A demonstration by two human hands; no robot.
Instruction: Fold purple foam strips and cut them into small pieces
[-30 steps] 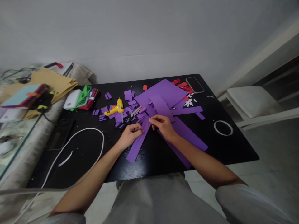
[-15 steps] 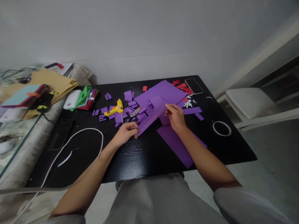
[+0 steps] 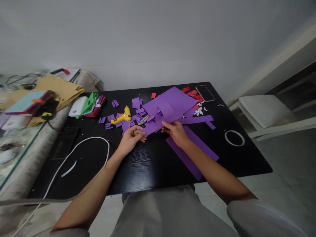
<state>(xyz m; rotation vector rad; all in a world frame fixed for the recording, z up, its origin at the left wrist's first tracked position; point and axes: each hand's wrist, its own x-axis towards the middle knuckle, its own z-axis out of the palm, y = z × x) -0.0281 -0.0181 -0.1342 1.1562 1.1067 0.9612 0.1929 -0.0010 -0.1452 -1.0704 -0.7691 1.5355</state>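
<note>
Pinches the near left end of a long purple strip with the fingers of the left hand, and grasps the near edge of the same strip farther to the right with the fingers of the right hand, thumb laid on top. Holds it between both hands over the middle of the black table, slanting up to the right in front of a large purple sheet set cornerwise. Cannot tell where to place the far end of the strip, purple against purple. Shows a curled purple flap just beyond the right fingers; cannot tell whether joined to the strip. Has a second purple sheet lying partly under the right forearm, and another purple strip stretching to the right. Left of the large sheet, has scissors and a yellow glue gun among small purple pieces. To the right, has red scraps and white scraps near a phone, with a white ring lying farther toward the near right corner.
</note>
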